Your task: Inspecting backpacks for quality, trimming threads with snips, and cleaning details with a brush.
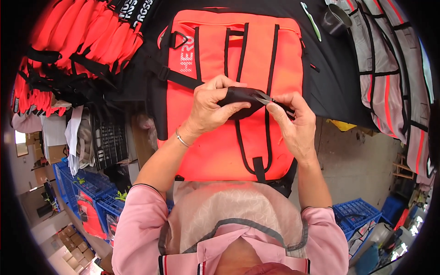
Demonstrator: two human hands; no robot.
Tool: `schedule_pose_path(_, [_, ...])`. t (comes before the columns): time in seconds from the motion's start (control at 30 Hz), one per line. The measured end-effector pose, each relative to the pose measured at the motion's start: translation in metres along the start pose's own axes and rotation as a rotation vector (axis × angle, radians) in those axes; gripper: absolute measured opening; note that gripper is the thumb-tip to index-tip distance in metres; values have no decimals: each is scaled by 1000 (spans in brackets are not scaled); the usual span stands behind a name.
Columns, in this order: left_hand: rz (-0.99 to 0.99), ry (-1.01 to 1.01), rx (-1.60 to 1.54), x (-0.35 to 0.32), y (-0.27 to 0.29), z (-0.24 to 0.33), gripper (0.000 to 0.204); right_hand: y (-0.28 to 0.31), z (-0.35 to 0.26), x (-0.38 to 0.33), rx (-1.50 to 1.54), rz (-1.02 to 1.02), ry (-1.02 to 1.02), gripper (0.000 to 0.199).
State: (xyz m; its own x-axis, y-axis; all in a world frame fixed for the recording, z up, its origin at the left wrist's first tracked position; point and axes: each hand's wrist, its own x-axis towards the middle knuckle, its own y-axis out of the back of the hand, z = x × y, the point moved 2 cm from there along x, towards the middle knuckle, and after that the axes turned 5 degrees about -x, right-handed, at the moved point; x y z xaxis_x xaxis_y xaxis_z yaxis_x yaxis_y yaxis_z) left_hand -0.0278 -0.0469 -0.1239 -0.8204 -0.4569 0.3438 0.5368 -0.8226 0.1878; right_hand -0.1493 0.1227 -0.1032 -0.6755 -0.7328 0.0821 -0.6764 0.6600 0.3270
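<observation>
A bright orange-red backpack (201, 156) lies in front of me with its black-edged shoulder straps (259, 55) facing up. Above its middle, my left hand (206, 105) pinches a folded black fabric piece (240, 95) between thumb and fingers. A black webbing strap (183, 79) with a buckle runs from the bag's left side to this hand. In my right hand (297, 123) is a small pair of thread snips (263, 98), its metal blades touching the edge of the black fabric. The fingers cover most of the snips' handles.
Orange-red straps with black webbing (87, 36) are piled at the far left of the black-covered table (327, 68). A toothbrush (311, 22) and dark cup (338, 20) stand at the back right, beside grey mesh pieces (385, 68). Blue crates (355, 215) sit on the floor.
</observation>
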Motion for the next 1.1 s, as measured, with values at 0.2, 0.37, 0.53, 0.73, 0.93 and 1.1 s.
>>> schedule_pose_path(0.2, [-24, -22, -7, 7, 1, -3, 20, -4, 4, 14, -62, -17, 79, 20])
schedule_pose_path(0.37, [-39, -62, 4, 7, 2, -8, 20, -3, 8, 19, 133, -96, -40, 15])
schedule_pose_path(0.53, [-43, -32, -7, 5, 1, -9, 20, -2, 14, 21, 39, -95, -30, 13])
schedule_pose_path(0.73, [-58, 18, -17, -1, 0, -8, 20, -3, 11, 16, 30, -109, -28, 15])
schedule_pose_path(0.93, [-186, -220, 208, -39, 5, 0, 27, 11, 19, 24, 195, 32, -91, 19])
schedule_pose_path(1.1, [-127, -7, 907, -112, 10, 35, 24, -2, 7, 11, 94, 64, -60, 29])
